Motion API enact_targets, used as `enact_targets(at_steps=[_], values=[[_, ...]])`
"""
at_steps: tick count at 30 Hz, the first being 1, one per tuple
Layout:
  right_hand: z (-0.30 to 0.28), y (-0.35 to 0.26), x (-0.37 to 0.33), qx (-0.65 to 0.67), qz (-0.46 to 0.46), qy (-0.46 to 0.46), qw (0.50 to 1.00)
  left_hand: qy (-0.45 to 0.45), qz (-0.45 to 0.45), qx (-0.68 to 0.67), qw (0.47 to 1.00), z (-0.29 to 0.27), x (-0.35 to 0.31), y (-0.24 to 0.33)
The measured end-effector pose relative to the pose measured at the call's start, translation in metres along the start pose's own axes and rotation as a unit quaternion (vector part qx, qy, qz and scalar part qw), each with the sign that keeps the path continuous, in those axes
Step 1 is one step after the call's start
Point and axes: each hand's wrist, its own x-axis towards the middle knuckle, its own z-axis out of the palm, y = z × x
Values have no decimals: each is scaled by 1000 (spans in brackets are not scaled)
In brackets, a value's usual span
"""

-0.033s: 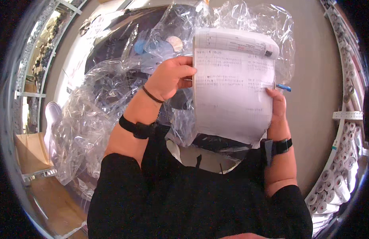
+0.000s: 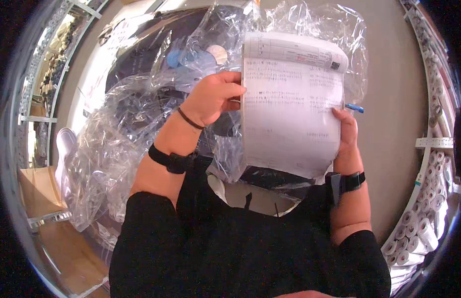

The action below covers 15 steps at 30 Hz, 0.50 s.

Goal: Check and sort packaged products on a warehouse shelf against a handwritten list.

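Sheets of paper (image 2: 290,124) hang upright in front of me, covered in rows of writing, with the top page curled over at the far edge. My left hand (image 2: 215,97) pinches their left edge between thumb and fingers. Lower on the right edge, my right hand (image 2: 346,130) is closed on the paper, thumb in front and the other fingers hidden behind. A blue pen (image 2: 354,108) pokes out past that edge, above my right thumb; what holds it is hidden. Beyond and to the left of the papers lies crumpled clear plastic film (image 2: 116,129) over dark rolls or bundles.
White rolls (image 2: 414,233) are stacked on a shelf along the right side. Shelving with small goods (image 2: 59,64) runs along the left, with a cardboard box (image 2: 41,191) lower down. Grey floor (image 2: 389,124) shows between the plastic and the right shelf.
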Motion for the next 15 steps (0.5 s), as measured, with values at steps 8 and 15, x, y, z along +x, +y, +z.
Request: enact_targets(at_steps=[8, 15], values=[[5, -1, 4, 58, 27, 13, 998, -29, -17, 26, 999, -4, 3, -10], [6, -5, 6, 105, 45, -2, 993, -91, -52, 126, 986, -2, 1, -8]])
